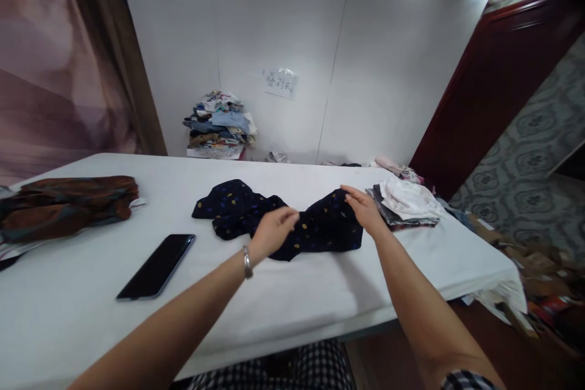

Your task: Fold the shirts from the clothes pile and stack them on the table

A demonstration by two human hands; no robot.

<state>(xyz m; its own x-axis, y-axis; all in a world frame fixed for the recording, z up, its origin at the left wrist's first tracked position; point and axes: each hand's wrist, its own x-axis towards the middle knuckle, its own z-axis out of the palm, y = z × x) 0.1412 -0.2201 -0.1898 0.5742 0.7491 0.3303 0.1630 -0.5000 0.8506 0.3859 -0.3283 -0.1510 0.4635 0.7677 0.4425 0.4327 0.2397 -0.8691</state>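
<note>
Head view looks down over a white table (pixel 283 304) at which a person sits, both bare forearms stretched out across it. A dark navy garment with small coloured dots (pixel 274 216) lies crumpled near the middle of the table, spread sideways in two lobes. The left hand (pixel 273 230), with a metal bracelet (pixel 247 262) at the wrist, rests on the middle of the garment; its fingers are curled and drawn together over the cloth, and they seem to pinch a fold, though the grip itself is hidden beneath the hand. The right hand (pixel 363 207) lies flat on the garment's right lobe, fingers pressed together and pointing left, palm down on the fabric.

Just beside the right hand, touching the garment's right edge, sits a small stack of folded clothes (pixel 404 204) with a white piece on top. A black smartphone (pixel 156 266) lies face up to the left of the left forearm, apart from the garment. Farther left, near the table's edge, lies a rust-brown and dark patterned cloth (pixel 68 204). Beyond the table, against the white wall, stands a tall pile of mixed clothing (pixel 222 125), and a paper note (pixel 280 83) is stuck on the wall above it. At the right, cardboard clutter (pixel 530 262) lies on the floor below the table's corner.
</note>
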